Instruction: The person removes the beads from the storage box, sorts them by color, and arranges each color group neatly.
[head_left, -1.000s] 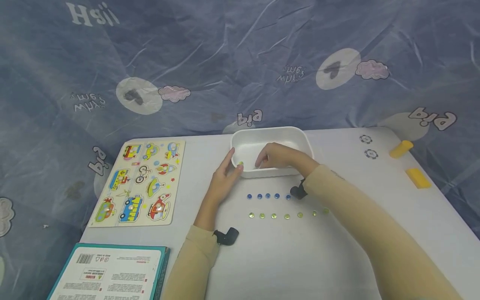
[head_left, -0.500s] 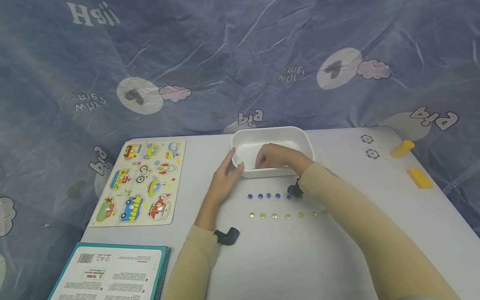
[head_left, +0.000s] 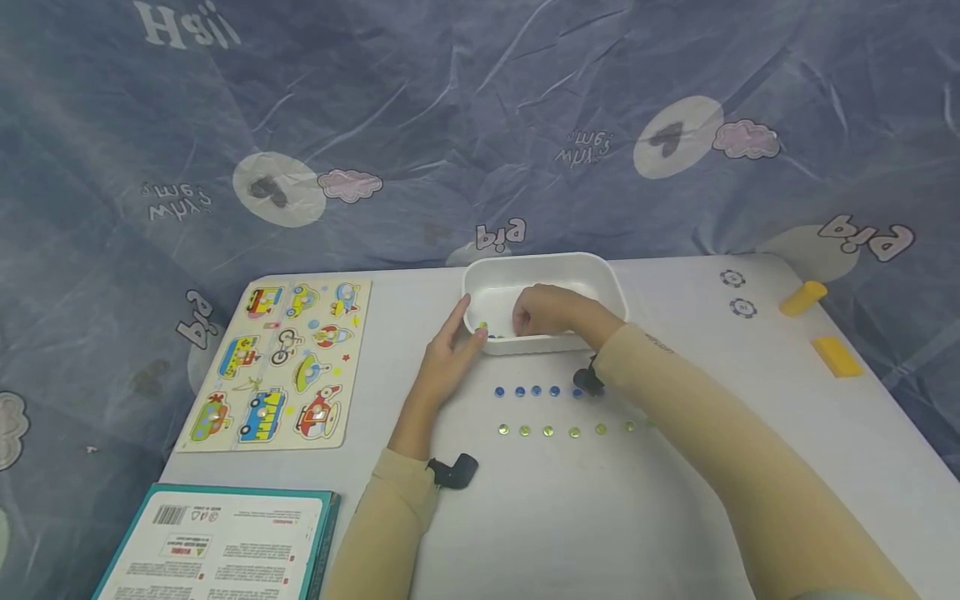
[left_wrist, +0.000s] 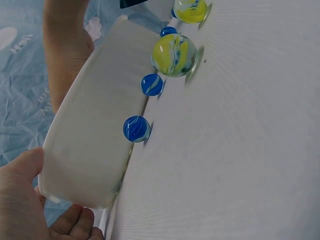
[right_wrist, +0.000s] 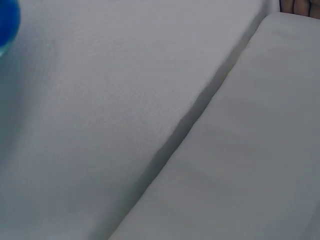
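Note:
My left hand grips a white plastic tray at its left front corner, thumb over the rim and fingers against the outside in the left wrist view. Inside the tray, my right hand reaches down with curled fingers; the near wall hides its fingertips and anything in them. Close to my left thumb lie a yellow-green marble and small blue marbles. On the table in front of the tray run a row of blue marbles and, nearer me, a row of yellow-green marbles.
A wooden vehicle puzzle board lies to the left, with a teal-edged box nearer me. At the far right are a yellow cylinder and a yellow block. A patterned blue sheet hangs behind the white table.
My right hand's fingers have curled in and lowered slightly inside the tray. Small blue marbles now show beside my left thumb. The left hand and the marble rows stay put.

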